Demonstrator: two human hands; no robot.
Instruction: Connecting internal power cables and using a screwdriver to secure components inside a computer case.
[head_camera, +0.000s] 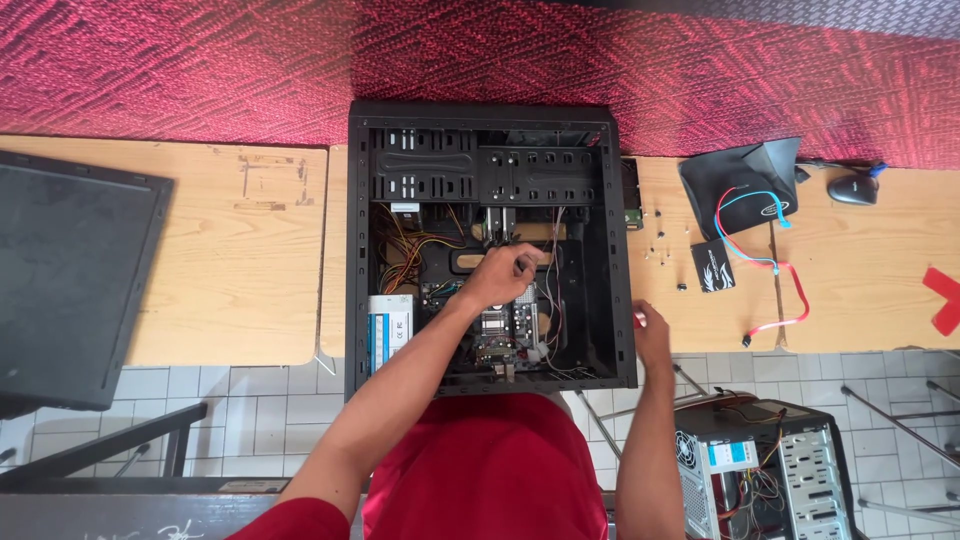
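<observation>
Case: I see the open black computer case (490, 115) lying flat at the desk's (250, 290) near edge.
Left hand (500, 275): inside the case — fingers curled at the wires (545, 300); grip unclear.
Right hand (650, 325): beside the case's right wall — pinching something small and red (638, 318).

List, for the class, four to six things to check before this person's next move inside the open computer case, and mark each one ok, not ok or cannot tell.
1. Computer case lies flat on the wooden table, side open upward: ok.
2. Left hand is inside the case, fingers at the cables above the motherboard: ok.
3. Left hand's grip on a cable: cannot tell.
4. Right hand is outside the case at its right edge; something small and red shows at its fingertips, its kind too small to tell: cannot tell.
5. Loose screws lie scattered on the table right of the case, not gathered: not ok.
6. Power disconnected: cannot tell.
</observation>
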